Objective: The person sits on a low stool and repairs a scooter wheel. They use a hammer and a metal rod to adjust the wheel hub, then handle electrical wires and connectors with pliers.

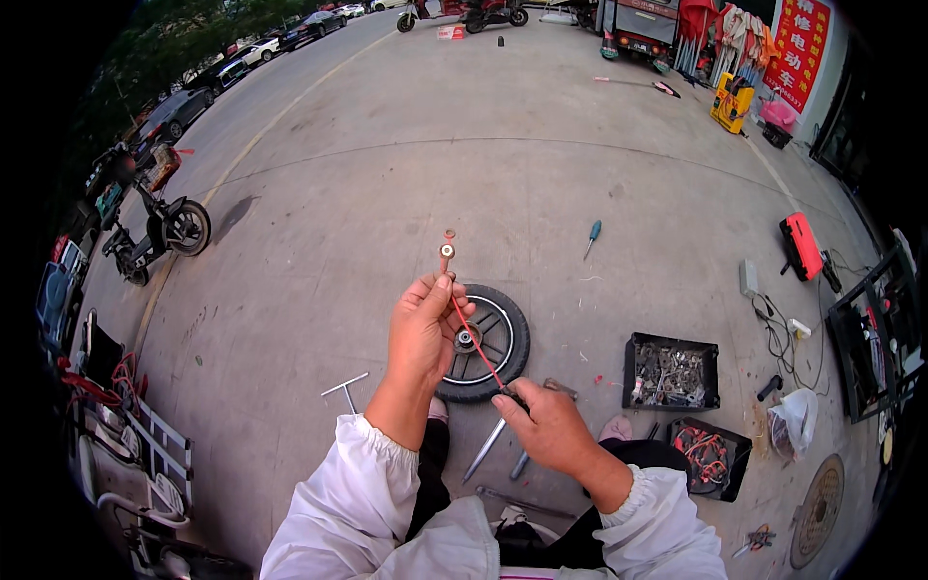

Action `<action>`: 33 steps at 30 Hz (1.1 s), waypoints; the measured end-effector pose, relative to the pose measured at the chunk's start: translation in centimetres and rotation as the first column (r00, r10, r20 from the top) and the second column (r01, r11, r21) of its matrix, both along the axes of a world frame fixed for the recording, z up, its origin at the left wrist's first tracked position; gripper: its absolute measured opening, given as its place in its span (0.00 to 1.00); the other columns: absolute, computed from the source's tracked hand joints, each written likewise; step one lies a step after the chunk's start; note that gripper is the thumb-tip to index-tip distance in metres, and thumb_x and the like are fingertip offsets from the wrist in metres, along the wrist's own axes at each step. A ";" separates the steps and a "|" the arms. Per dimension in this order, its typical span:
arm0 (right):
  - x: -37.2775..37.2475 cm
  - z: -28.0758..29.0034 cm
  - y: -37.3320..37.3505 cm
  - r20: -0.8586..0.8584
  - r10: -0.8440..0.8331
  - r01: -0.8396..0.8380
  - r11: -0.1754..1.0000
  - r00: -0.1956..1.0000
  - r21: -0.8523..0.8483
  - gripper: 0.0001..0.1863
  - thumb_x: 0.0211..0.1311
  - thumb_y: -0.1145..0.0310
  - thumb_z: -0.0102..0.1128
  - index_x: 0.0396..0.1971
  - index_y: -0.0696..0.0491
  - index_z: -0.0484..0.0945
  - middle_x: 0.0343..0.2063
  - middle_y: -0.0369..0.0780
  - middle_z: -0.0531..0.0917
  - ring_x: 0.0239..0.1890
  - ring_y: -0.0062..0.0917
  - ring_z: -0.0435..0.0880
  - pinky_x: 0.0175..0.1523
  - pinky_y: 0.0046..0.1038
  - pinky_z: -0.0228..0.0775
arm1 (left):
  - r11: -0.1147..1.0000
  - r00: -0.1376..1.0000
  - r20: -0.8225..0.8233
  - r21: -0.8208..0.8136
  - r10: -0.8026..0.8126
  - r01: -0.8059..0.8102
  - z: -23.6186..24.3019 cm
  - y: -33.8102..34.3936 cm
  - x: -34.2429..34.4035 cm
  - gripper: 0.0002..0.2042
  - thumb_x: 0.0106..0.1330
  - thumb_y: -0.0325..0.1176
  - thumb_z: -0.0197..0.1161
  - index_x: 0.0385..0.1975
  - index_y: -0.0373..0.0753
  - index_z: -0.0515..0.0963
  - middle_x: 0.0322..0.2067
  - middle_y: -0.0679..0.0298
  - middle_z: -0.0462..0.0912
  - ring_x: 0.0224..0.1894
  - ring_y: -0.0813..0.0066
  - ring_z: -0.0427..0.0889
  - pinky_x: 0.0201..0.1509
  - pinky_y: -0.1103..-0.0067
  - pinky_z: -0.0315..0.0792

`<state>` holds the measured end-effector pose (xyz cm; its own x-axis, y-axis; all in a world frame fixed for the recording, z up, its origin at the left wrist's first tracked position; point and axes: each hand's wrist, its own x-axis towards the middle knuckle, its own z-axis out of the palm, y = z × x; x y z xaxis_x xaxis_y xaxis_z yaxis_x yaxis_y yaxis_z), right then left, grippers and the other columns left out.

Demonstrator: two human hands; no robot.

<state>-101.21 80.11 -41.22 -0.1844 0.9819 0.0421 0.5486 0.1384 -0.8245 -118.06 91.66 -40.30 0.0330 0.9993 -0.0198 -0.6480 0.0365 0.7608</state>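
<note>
In front of me my left hand [425, 319] is closed, pinching a small round metal part [447, 251] with a hole or pale centre, raised above the ground. A thin red rod [478, 345] runs from the left fingers down to my right hand [546, 425], which is closed around its dark lower end. Whether the rod touches the metal part is hidden by the fingers. Below the hands a black spoked wheel [517, 333] lies flat, its hub partly covered by my left hand. A silver metal bar [483, 450] and a hammer-like tool [558, 389] lie below my right hand.
A T-handled wrench [345, 389] lies left of my left arm. A teal screwdriver [594, 237] rests ahead. On the right stand a black tray of metal hardware [716, 372] and a tray of red-and-black parts [742, 454]. A scooter [159, 227] is parked at left.
</note>
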 end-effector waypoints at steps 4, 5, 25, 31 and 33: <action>-0.4 0.3 0.0 0.102 -0.006 0.002 0.999 0.995 0.040 0.17 0.65 0.55 0.55 0.31 0.56 0.73 0.22 0.50 0.80 0.26 0.50 0.79 0.30 0.46 0.67 | 0.999 0.998 0.032 -0.003 -0.049 0.049 0.4 -0.5 -0.1 0.06 0.71 0.32 0.55 0.39 0.35 0.72 0.29 0.65 0.78 0.28 0.81 0.76 0.33 0.82 0.75; -0.4 0.4 0.0 0.130 -0.011 0.004 0.998 0.991 0.055 0.17 0.64 0.55 0.55 0.30 0.55 0.72 0.21 0.49 0.80 0.26 0.49 0.79 0.30 0.46 0.67 | 0.997 0.996 0.055 -0.006 -0.074 0.074 0.6 -0.6 -0.2 0.07 0.71 0.32 0.55 0.40 0.35 0.71 0.29 0.66 0.77 0.27 0.81 0.74 0.32 0.82 0.73; 5.7 -3.3 -6.0 0.307 0.006 -0.005 1.000 0.952 -0.006 0.15 0.53 0.57 0.66 0.26 0.56 0.83 0.27 0.47 0.85 0.33 0.43 0.85 0.37 0.40 0.76 | 0.943 0.859 -0.446 0.088 -0.250 0.320 0.7 -5.9 4.6 0.11 0.75 0.39 0.49 0.48 0.39 0.70 0.25 0.74 0.56 0.24 0.88 0.51 0.25 0.86 0.48; 7.5 -4.2 -11.3 0.267 0.070 -0.040 0.992 0.961 -0.116 0.16 0.52 0.58 0.67 0.26 0.58 0.82 0.27 0.47 0.84 0.36 0.43 0.84 0.39 0.41 0.76 | 0.788 0.794 -0.338 0.194 -0.505 0.584 0.8 -9.8 7.6 0.07 0.75 0.35 0.47 0.40 0.38 0.67 0.28 0.71 0.58 0.28 0.84 0.55 0.32 0.84 0.54; 8.4 -3.6 -12.7 0.290 0.113 -0.061 0.981 0.950 -0.182 0.16 0.52 0.57 0.67 0.27 0.57 0.83 0.28 0.47 0.84 0.37 0.43 0.84 0.40 0.41 0.76 | 0.712 0.745 -0.295 0.231 -0.598 0.663 0.4 -10.9 8.1 0.07 0.76 0.34 0.46 0.37 0.39 0.64 0.31 0.69 0.59 0.31 0.82 0.56 0.36 0.82 0.55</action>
